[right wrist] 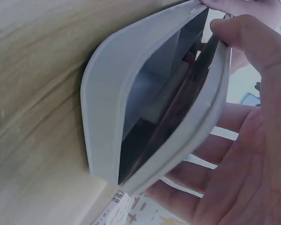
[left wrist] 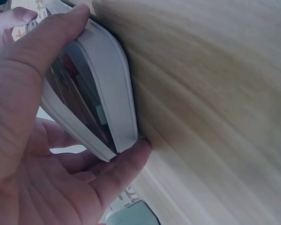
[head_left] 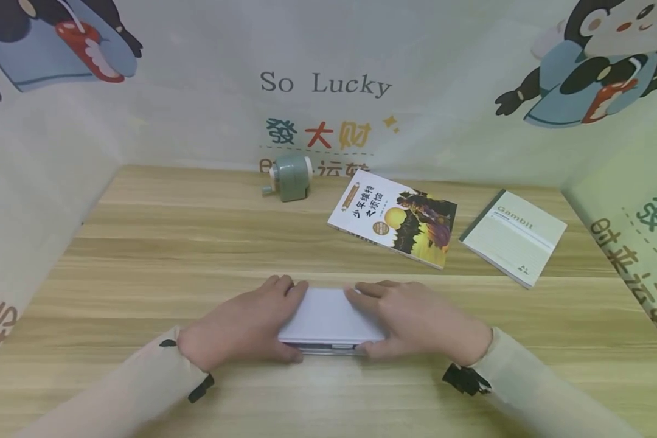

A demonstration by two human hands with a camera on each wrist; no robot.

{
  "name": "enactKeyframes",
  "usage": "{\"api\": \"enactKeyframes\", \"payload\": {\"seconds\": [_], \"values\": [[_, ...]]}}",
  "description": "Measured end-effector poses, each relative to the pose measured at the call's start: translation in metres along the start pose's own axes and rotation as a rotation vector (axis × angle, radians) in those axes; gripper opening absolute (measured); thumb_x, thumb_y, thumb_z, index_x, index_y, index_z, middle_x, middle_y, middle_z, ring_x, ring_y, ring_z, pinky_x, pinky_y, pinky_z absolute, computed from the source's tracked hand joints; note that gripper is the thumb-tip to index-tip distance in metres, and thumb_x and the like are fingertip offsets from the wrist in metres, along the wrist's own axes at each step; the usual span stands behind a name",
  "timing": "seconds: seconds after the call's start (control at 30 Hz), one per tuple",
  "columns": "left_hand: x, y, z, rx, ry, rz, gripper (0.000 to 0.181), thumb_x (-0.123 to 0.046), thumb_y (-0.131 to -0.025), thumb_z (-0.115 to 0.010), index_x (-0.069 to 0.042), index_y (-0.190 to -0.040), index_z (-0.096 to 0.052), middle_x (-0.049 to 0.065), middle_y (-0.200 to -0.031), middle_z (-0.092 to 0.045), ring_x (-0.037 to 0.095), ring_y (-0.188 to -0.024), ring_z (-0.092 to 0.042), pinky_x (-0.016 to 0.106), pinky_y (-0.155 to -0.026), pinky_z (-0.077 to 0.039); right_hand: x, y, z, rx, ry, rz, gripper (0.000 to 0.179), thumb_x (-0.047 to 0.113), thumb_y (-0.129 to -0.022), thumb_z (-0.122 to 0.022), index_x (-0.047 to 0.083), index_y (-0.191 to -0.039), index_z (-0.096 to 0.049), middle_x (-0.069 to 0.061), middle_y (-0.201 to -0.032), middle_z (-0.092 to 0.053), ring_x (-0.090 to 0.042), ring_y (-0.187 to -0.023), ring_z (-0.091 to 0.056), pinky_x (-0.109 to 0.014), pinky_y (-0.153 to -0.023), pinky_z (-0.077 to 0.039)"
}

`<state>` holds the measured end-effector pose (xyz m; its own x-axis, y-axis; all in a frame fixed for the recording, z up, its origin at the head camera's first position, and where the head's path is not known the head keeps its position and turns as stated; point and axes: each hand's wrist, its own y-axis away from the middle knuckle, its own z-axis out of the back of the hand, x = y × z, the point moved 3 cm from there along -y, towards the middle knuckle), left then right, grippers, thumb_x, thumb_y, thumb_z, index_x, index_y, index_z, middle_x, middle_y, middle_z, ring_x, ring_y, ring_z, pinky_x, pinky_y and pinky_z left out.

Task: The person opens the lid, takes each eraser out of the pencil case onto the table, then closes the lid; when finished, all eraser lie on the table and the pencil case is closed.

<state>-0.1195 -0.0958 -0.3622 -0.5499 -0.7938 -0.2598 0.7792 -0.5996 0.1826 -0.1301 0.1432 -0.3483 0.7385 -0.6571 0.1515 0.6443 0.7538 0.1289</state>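
Note:
A white hinged case (head_left: 331, 316) lies on the table in front of me, its lid raised a little along the near side. Its side wall (left wrist: 117, 89) and a dark gap under the lid show in the left wrist view, with dim things inside that I cannot make out. My left hand (head_left: 246, 319) grips the left end, thumb at the near edge and fingers toward the back. On the other end, my right hand (head_left: 421, 319) holds the case, its thumb at the lid's near rim in the right wrist view and its other fingers over the lid.
A green crank pencil sharpener (head_left: 292, 176) stands at the back of the wood-grain table (head_left: 170, 243). To its right lie a book with an illustrated cover (head_left: 394, 219) and a pale notebook marked Gambit (head_left: 517, 237). Printed cloth (head_left: 328, 36) surrounds the back and sides.

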Motion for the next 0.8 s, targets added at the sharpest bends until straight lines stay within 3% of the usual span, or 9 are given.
{"api": "enactKeyframes", "payload": {"seconds": [0.2, 0.4, 0.5, 0.67, 0.8], "values": [[0.007, 0.007, 0.002, 0.005, 0.087, 0.02, 0.107, -0.051, -0.08, -0.088, 0.002, -0.157, -0.038, 0.022, -0.142, -0.057, 0.028, -0.125, -0.061, 0.045, -0.107, -0.056, -0.003, 0.007, 0.006, 0.03, -0.029, -0.027, 0.077, 0.056, -0.094, -0.068, 0.01, -0.153, -0.054, -0.017, -0.154, -0.058, -0.037, -0.138, -0.061, -0.049, -0.108, -0.057], [0.013, 0.009, 0.002, 0.012, 0.184, 0.014, 0.105, -0.042, -0.081, -0.09, 0.006, -0.158, -0.036, 0.028, -0.152, -0.052, 0.038, -0.139, -0.055, 0.052, -0.117, -0.05, -0.008, 0.017, 0.011, 0.045, -0.069, -0.038, 0.074, 0.049, -0.095, -0.07, 0.007, -0.153, -0.053, -0.021, -0.153, -0.058, -0.038, -0.14, -0.058, -0.051, -0.112, -0.054], [0.015, 0.009, 0.002, -0.006, 0.206, 0.0, 0.103, -0.04, -0.078, -0.092, 0.007, -0.153, -0.04, 0.025, -0.144, -0.059, 0.036, -0.134, -0.059, 0.051, -0.115, -0.051, -0.012, 0.021, 0.012, 0.023, -0.078, -0.027, 0.073, 0.049, -0.095, -0.071, 0.004, -0.151, -0.055, -0.021, -0.149, -0.061, -0.037, -0.136, -0.062, -0.05, -0.11, -0.055], [0.017, 0.01, 0.005, -0.016, 0.23, 0.033, 0.087, -0.043, -0.075, -0.094, -0.004, -0.141, -0.052, 0.009, -0.125, -0.067, 0.022, -0.114, -0.065, 0.044, -0.103, -0.058, -0.02, 0.022, 0.013, -0.021, -0.114, 0.011, 0.065, 0.049, -0.098, -0.068, 0.001, -0.141, -0.063, -0.017, -0.14, -0.069, -0.032, -0.126, -0.069, -0.046, -0.106, -0.059], [0.018, 0.014, 0.008, -0.034, 0.186, 0.04, 0.089, -0.049, -0.075, -0.093, -0.004, -0.141, -0.053, 0.012, -0.132, -0.067, 0.028, -0.12, -0.066, 0.048, -0.105, -0.057, -0.024, 0.022, 0.016, -0.07, -0.153, 0.052, 0.054, 0.042, -0.098, -0.07, 0.001, -0.133, -0.069, -0.014, -0.13, -0.074, -0.025, -0.114, -0.074, -0.042, -0.098, -0.063]]}}
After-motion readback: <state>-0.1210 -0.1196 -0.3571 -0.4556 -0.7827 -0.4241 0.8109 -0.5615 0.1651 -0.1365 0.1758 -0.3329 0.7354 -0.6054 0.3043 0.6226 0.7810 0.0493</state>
